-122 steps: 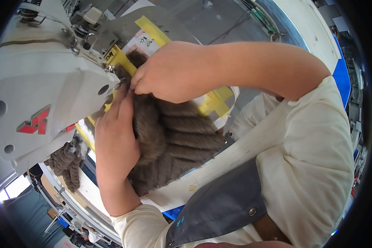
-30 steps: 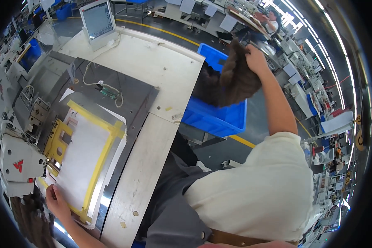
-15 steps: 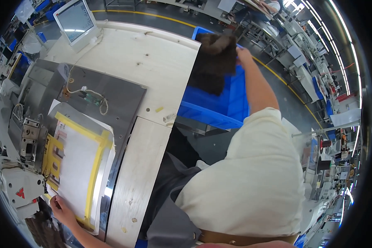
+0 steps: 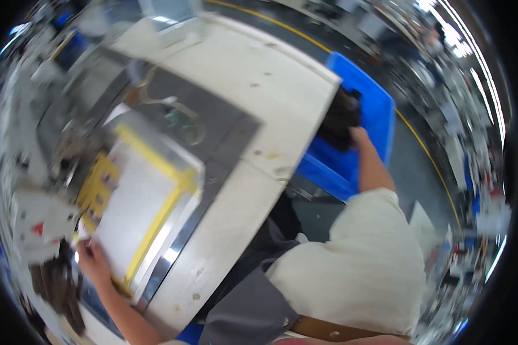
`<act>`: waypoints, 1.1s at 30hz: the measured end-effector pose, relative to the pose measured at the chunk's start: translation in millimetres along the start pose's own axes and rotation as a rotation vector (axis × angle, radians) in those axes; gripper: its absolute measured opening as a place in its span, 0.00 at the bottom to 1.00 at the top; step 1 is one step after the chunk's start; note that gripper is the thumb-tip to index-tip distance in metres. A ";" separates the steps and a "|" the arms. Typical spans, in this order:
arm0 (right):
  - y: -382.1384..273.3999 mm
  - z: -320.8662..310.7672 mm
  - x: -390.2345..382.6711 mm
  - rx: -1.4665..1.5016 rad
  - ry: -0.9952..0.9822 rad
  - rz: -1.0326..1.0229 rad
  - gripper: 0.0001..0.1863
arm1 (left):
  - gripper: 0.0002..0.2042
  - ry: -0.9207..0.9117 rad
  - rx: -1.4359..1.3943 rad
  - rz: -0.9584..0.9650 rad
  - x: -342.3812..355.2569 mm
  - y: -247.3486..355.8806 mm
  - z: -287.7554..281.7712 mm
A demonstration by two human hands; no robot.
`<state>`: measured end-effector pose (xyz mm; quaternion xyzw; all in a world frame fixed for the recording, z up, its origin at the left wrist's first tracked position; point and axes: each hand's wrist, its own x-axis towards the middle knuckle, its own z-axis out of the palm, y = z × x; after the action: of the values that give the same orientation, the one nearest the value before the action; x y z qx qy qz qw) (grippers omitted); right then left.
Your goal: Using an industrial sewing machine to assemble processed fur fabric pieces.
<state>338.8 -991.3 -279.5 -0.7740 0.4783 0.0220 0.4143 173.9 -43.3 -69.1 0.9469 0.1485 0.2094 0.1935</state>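
Observation:
My right hand (image 4: 360, 138) is closed on the edge of a dark brown furry cloth (image 4: 338, 121), low inside a blue plastic bin (image 4: 380, 106) beyond the table's right edge. Part of that cloth is behind the tabletop edge. At the lower left corner of a flat sewing template (image 4: 138, 201), white with yellow tape along its borders, my left hand (image 4: 93, 261) has its fingers curled together. Blur hides what they pinch. Next to the left hand, another dark brown furry piece (image 4: 54, 284) hangs by the machine.
A white sewing machine head (image 4: 40, 215) stands at the left, beside the template's yellow slotted strip (image 4: 98, 192). A thin cable (image 4: 175, 103) lies on the grey metal plate (image 4: 224, 118). The pale wooden tabletop (image 4: 259, 75) extends behind, with a screen (image 4: 170, 20) at its far side.
The view has swung, shifting the table rightward. My right hand has lowered the brown cloth from above the bin into it. My left hand stays at the template's corner.

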 end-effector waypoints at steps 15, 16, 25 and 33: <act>-317.4 123.9 -323.4 0.239 -0.187 -1.400 0.17 | 0.16 -0.229 0.282 -0.069 -50.7 95.4 -86.1; -316.9 140.8 -350.5 0.204 -0.384 -1.445 0.14 | 0.17 -0.208 0.290 -0.129 -69.1 114.8 -119.9; -293.0 256.3 -392.8 0.056 -0.917 -1.517 0.08 | 0.15 0.222 0.470 -1.092 -275.1 65.3 -342.0; -288.9 264.9 -390.8 -0.067 -0.991 -1.367 0.08 | 0.19 -0.065 0.582 -1.458 -532.7 -41.0 -406.0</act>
<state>442.3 -476.0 -105.8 -0.8058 -0.3332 0.1178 0.4751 -481.2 -76.7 72.6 0.6290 0.7755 -0.0457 0.0307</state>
